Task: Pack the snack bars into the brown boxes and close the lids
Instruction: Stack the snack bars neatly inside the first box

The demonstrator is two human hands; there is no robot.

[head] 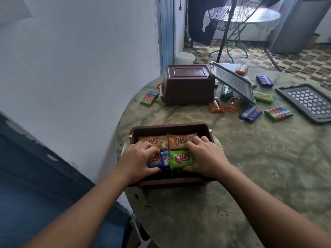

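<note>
Rectangular brown plastic box [172,128], lid off, at near edge of mottled round table [250,167]; glossy crinkled snack bars inside. Left hand [138,161] curled around blue bar [163,161], right hand [206,158] clasping green bar [180,159], knuckles up, wrists low.

White wall [77,68] left, blue door frame [165,33]. Patterned tile floor [304,63], standing fan [238,13], grey cabinet [300,24], round mottled green table [259,167]. Daylight.
</note>
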